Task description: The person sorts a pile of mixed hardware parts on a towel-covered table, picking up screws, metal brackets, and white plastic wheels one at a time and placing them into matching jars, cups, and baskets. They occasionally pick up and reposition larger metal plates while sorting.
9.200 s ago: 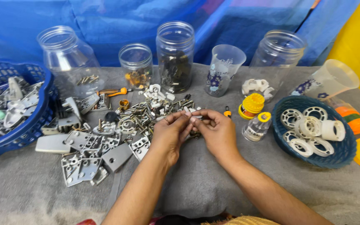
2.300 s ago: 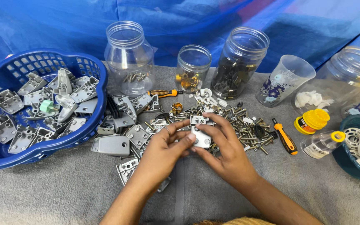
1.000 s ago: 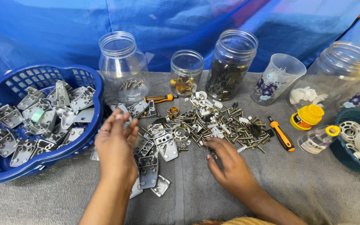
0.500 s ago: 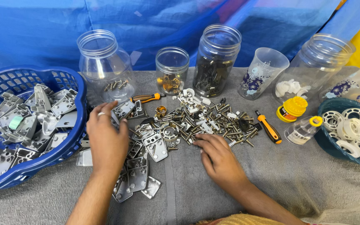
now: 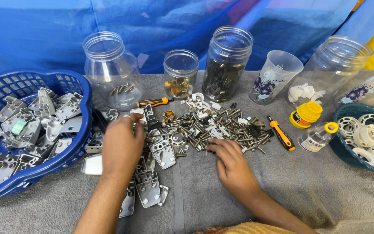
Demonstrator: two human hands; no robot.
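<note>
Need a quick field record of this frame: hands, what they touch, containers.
left hand: palm down on grey hinge plates
right hand: fingertips at edge of screw pile
basket: blue, holds more plates, left
jars: clear, open, back row
screwdriver: orange-black, right of pile
surface: grey cloth

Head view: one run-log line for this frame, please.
left hand: on grey metal hinge plates | right hand: fingertips at loose pile of screws | blue plastic basket: holds more plates
</note>
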